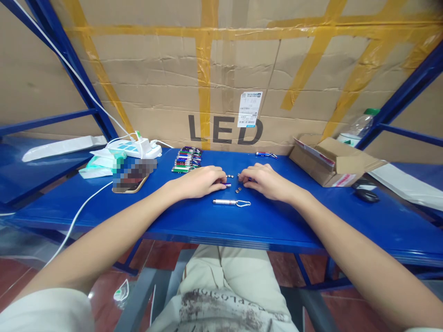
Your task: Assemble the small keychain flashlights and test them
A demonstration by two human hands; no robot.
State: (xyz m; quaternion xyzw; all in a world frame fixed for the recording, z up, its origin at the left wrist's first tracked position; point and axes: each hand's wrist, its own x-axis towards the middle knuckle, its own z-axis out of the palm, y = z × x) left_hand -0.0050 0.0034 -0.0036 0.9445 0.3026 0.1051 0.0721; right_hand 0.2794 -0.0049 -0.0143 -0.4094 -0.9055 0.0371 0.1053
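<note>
My left hand (pixel 206 180) is closed around a small purple-blue tube with a silver end (pixel 227 185), most of it hidden by the fingers. My right hand (pixel 265 180) has its fingers bent together just above the table, a short gap away; what they pinch is too small to make out. Between the hands lie several small round button cells (pixel 238 190). A silver pen-like keychain light (pixel 225 202) with a carabiner clip rests in front of them. Behind my left hand is a stack of coloured keychain lights (pixel 187 160).
One blue and red keychain light (pixel 265 155) lies at the back. An open cardboard box (pixel 325 161) and a black mouse (pixel 367 195) are on the right. A phone (pixel 138 183), a tissue pack (pixel 100 163) and a white power strip (pixel 128 148) with cables lie left. Cardboard (pixel 155 92) walls the back.
</note>
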